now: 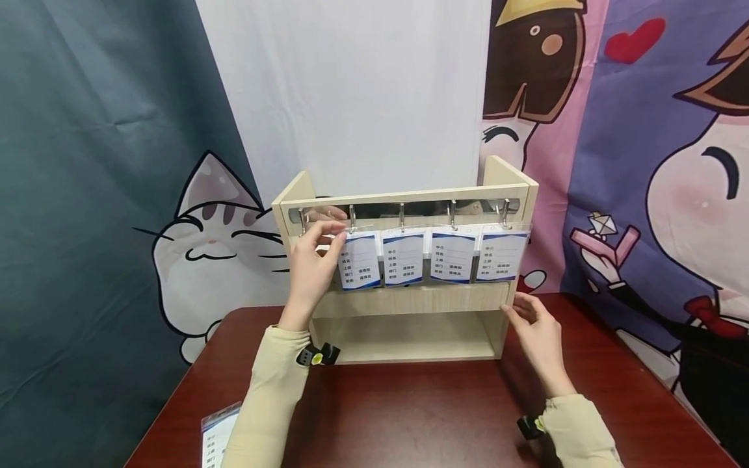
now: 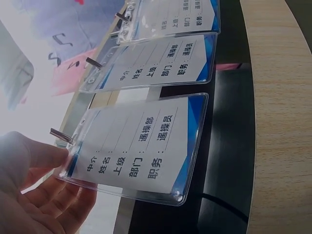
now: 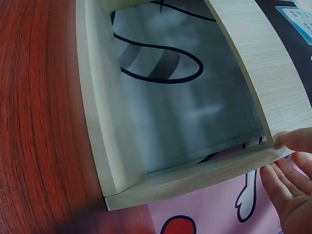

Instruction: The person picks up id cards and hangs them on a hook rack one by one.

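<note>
A light wooden rack point(image 1: 412, 300) stands on the table, with a row of metal hooks along its upper front. Several clear-sleeved name badges with blue-and-white cards hang from the hooks. My left hand point(image 1: 316, 263) pinches the upper corner of the leftmost hanging badge point(image 2: 136, 146), thumb in front and fingers behind, close by its hook point(image 2: 62, 136). That badge hangs slightly tilted in the left wrist view. Low on the rack's right side panel point(image 3: 209, 178), my right hand point(image 1: 535, 331) holds the edge between thumb and fingers.
Another badge point(image 1: 218, 437) lies on the red-brown table point(image 1: 409, 416) at the front left, partly covered by the left sleeve. The hook at the far left point(image 1: 302, 220) carries no badge. Behind the rack hangs a printed cloth backdrop point(image 1: 351, 97).
</note>
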Demonstrator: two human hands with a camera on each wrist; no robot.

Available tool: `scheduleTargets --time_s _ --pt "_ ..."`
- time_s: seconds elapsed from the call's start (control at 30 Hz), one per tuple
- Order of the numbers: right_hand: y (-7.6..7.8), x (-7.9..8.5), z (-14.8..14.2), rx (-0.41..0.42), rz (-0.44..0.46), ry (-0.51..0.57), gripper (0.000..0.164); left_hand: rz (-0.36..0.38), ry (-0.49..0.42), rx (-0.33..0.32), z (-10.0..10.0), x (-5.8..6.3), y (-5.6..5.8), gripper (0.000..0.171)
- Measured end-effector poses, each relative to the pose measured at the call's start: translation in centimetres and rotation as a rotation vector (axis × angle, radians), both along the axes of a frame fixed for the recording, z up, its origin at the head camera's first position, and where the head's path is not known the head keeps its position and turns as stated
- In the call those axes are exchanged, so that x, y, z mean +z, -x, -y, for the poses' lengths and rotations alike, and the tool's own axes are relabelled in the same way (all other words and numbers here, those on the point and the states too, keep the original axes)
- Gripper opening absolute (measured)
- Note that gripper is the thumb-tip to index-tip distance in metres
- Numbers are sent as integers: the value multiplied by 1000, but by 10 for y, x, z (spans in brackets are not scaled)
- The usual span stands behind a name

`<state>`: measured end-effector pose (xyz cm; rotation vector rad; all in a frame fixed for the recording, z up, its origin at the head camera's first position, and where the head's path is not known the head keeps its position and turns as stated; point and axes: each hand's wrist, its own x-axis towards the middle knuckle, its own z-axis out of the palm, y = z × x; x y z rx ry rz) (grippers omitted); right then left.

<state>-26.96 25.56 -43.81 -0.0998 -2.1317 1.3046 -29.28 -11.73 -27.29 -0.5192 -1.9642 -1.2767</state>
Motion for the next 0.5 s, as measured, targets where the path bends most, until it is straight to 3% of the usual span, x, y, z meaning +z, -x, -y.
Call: scheduleTargets --time_s 0.5 --pt "0 1 0 -12 3 -18 40 -40 66 43 9 -1 -9 20"
